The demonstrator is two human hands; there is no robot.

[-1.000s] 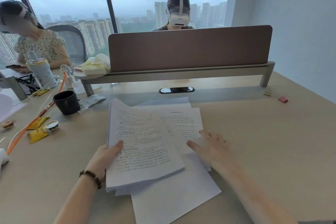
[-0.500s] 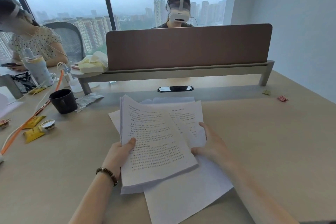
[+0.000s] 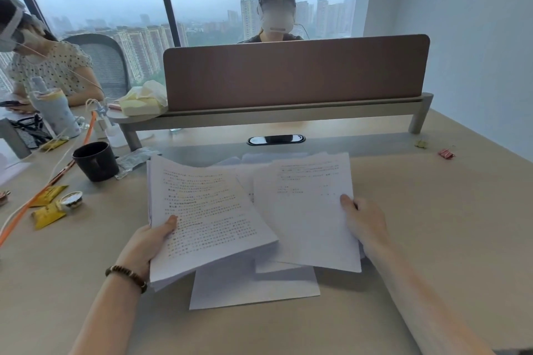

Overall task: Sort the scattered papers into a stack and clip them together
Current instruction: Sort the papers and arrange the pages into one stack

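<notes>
Black mug, contents unseen, near papers

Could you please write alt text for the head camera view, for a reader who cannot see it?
Over a beige desk, the left hand grips a thick stack of printed papers while the right hand holds a few sheets beside it, above loose pages. A pink binder clip lies far right.

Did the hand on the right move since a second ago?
Yes. The right hand was lying flat on the papers; now it grips some sheets by their right edge, further right, toward the red clip.
</notes>
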